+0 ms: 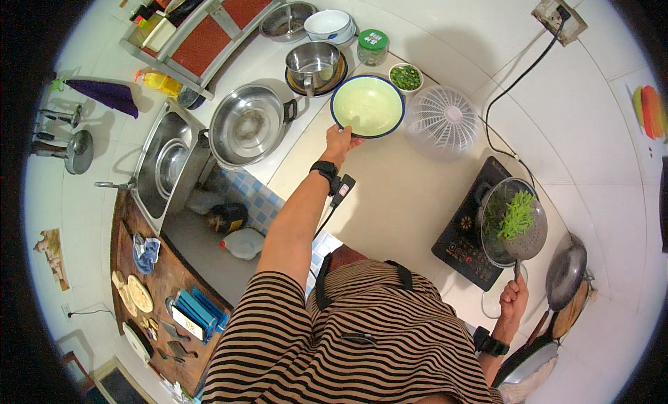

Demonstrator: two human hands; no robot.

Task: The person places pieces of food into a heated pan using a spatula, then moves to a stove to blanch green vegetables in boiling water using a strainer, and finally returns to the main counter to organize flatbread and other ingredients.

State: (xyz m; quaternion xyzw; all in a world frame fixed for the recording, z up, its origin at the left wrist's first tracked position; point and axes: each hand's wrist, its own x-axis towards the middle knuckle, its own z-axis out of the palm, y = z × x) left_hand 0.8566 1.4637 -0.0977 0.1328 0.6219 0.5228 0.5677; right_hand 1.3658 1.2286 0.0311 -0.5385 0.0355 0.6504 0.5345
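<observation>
My left hand (342,142) grips the near rim of a pale yellow-green enamel bowl (368,105) with a dark blue edge; no food shows in it. On the right, my right hand (513,297) is closed around the handle of a perforated skimmer (528,242). Cut green vegetable pieces (516,216), perhaps beans, lie heaped on the skimmer. It is over a steel pot (490,250), whose inside is partly hidden by the skimmer. Beneath the pot is a black induction cooker (454,247).
A white mesh cover (443,121) and a small bowl of chopped greens (405,77) stand beside the enamel bowl. A wide steel pan (246,126) rests at left, near the sink (166,166). A black cord (488,112) runs down the wall; a frying pan (566,271) leans at right.
</observation>
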